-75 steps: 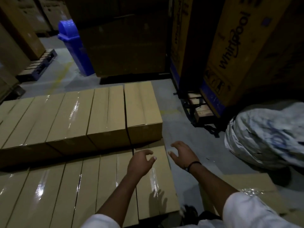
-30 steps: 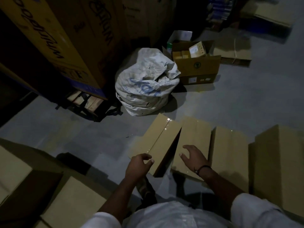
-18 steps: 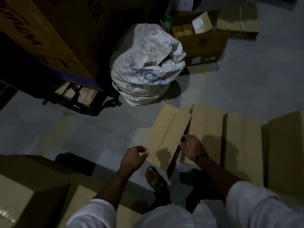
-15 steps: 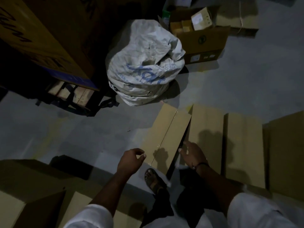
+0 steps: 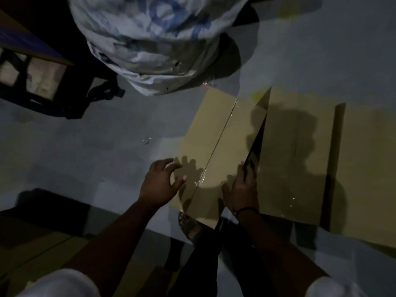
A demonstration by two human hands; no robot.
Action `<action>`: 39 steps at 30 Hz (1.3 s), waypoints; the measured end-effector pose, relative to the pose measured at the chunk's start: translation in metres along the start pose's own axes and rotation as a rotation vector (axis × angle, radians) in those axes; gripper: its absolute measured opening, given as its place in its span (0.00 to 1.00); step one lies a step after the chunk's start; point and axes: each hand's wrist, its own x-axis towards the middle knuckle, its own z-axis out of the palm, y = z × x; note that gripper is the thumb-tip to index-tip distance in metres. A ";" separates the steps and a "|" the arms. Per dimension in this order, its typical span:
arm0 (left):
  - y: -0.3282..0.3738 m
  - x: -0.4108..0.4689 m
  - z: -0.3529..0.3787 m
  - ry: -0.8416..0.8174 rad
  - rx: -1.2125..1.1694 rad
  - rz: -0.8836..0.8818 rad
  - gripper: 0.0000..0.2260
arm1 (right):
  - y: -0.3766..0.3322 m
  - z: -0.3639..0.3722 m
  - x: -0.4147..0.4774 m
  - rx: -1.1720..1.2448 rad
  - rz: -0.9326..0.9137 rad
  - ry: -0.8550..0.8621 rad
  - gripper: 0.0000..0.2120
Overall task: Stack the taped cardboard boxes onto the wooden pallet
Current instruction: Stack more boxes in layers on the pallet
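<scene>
We're right over the taped box (image 5: 218, 142) now, lying flat on the grey floor (image 5: 85, 146), skewed against the neighbouring box (image 5: 295, 157) with a dark wedge of gap between them, and its far end just short of the white sack (image 5: 154, 39). Our left hand (image 5: 160, 185) hovers at the box's left edge, fingers spread wide and thumb out, gripping nothing. Our right hand (image 5: 242, 189), dark band at the wrist, sits on the right edge, thumb on the lid and fingers dipping into that gap; whether they've curled under the edge, we can't tell. A sandalled foot (image 5: 190, 226) stands at the near corner.
</scene>
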 end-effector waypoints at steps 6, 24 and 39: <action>-0.014 0.073 0.062 -0.065 0.048 0.006 0.31 | 0.016 0.052 0.050 0.010 -0.081 0.130 0.38; 0.025 0.073 0.020 -0.264 -0.178 -0.122 0.45 | -0.008 0.011 0.038 0.086 -0.060 0.081 0.39; 0.158 -0.188 -0.230 0.073 -0.399 -0.341 0.51 | -0.162 -0.259 -0.118 -0.217 -0.570 0.004 0.37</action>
